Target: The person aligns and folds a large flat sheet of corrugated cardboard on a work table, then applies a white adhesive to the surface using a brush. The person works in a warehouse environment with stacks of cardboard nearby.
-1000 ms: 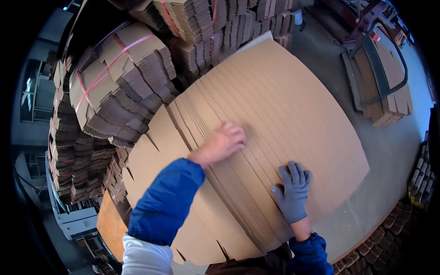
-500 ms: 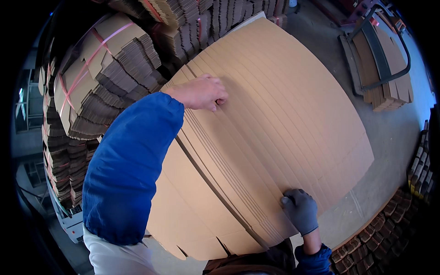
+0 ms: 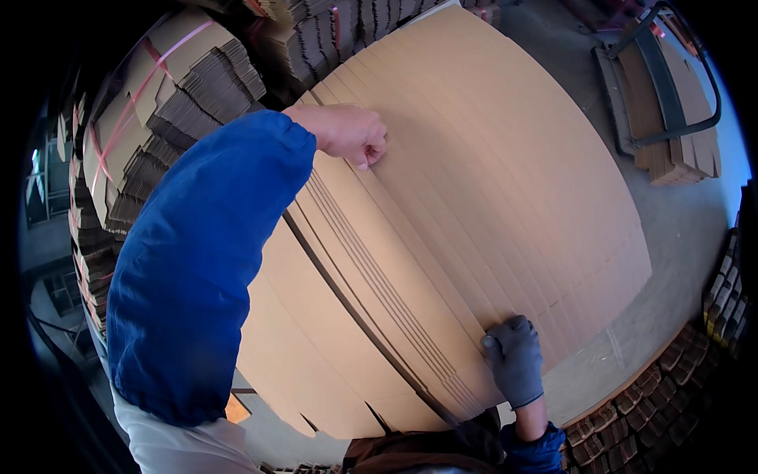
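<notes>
Large brown cardboard sheets (image 3: 505, 158) lie fanned out in front of me, their long edges stepped in overlapping rows. At the upper left of the fan, my bare left hand (image 3: 355, 136) is closed, its curled fingers pinching the edge of one cardboard sheet. Lower right, my right hand (image 3: 515, 359) in a grey glove is closed at the same run of edges, with thumb and fingers pressed on a sheet. Its fingertips are partly hidden. Below the fan, a lower cardboard sheet with slots (image 3: 316, 340) reaches toward my body, past a dark gap.
Strapped bundles of cut cardboard (image 3: 209, 87) are piled at the left, with more cardboard stacks (image 3: 339, 35) behind. A hand cart (image 3: 671, 95) carrying cardboard stands at the upper right. Further cardboard stacks (image 3: 639, 403) fill the lower right, next to the grey floor (image 3: 671, 261).
The view has shifted slightly. My left hand and blue sleeve sit a little further up and left, and my right hand slightly higher. Both hands stay closed at the sheet edges.
</notes>
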Tool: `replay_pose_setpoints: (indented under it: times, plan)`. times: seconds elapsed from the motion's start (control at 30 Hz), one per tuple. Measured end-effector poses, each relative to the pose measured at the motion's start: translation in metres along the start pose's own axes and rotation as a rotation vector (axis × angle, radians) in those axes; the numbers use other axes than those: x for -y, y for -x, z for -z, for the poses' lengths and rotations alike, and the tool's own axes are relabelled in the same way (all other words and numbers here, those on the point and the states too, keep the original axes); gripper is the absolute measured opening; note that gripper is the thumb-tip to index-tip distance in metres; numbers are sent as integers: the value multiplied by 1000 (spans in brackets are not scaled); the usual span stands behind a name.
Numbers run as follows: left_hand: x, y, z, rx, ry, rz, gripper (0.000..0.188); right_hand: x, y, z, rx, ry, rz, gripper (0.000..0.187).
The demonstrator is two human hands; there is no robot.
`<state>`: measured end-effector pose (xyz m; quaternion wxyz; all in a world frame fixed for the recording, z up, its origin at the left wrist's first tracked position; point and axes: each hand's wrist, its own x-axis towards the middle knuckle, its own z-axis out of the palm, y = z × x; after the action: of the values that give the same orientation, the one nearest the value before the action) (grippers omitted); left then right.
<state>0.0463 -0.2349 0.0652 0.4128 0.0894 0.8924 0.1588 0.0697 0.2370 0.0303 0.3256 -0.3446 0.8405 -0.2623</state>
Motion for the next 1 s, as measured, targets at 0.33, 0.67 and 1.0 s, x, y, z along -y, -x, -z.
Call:
replay_pose_setpoints:
  times: [0.33, 0.67, 1.0]
  plan:
    - [7, -6, -4, -21, 8, -29, 15, -4, 1, 0, -5, -35, 11, 12]
    - [-3, 10, -17, -161, -46, 67, 12, 1, 3, -6, -9, 59, -27, 13]
    - [-167, 27, -148, -779, 61, 355, 69, -1, 6, -20, -108, 135, -5, 16]
